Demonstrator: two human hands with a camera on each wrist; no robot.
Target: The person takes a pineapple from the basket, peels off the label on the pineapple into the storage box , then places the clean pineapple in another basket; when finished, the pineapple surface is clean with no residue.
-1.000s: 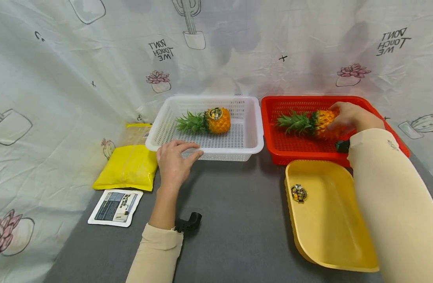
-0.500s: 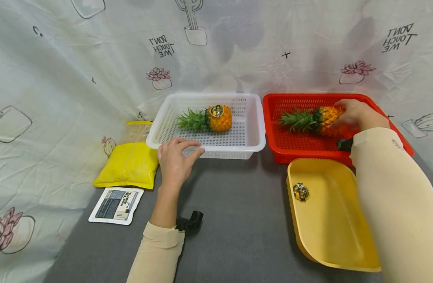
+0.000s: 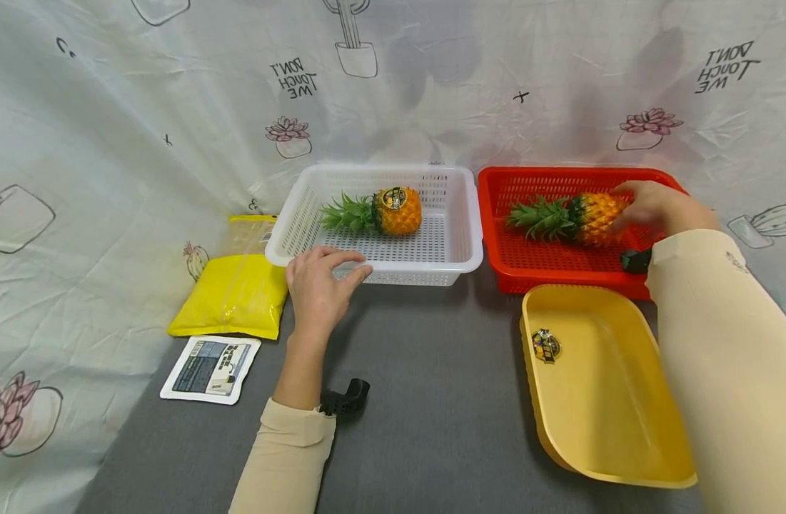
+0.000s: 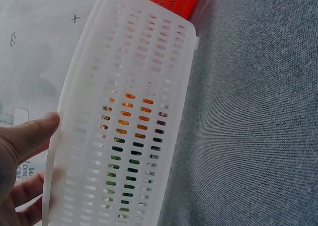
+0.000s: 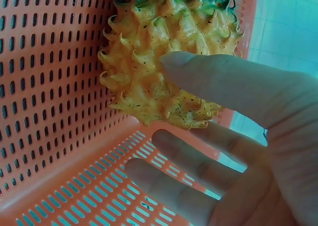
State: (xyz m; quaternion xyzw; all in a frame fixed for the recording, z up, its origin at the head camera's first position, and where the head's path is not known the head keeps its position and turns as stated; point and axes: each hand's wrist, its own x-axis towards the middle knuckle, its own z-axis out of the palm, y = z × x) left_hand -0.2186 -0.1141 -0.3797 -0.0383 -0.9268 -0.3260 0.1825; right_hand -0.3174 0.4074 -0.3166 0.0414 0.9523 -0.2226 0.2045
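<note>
My left hand (image 3: 348,265) holds the front rim of a white slotted basket (image 3: 425,270); the left wrist view shows its thumb (image 4: 30,131) on that rim. A pineapple (image 3: 399,211) with a round sticker lies inside the basket, its leaves to the left. My right hand (image 3: 630,207) grips the butt end of a second pineapple (image 3: 588,218) in the red basket (image 3: 560,275). In the right wrist view the thumb (image 5: 213,79) presses the fruit (image 5: 164,82) and the fingers curl below it, over the red mesh (image 5: 49,87).
A shallow yellow tray (image 3: 598,400) with a small sticker (image 3: 545,345) lies in front of the red basket. Left of the white basket are a yellow bag (image 3: 235,296) and a flat white packet (image 3: 211,368). A printed cloth hangs behind the grey table.
My right hand and its pineapple have shifted slightly right in the red basket. My left hand stays on the white basket's rim.
</note>
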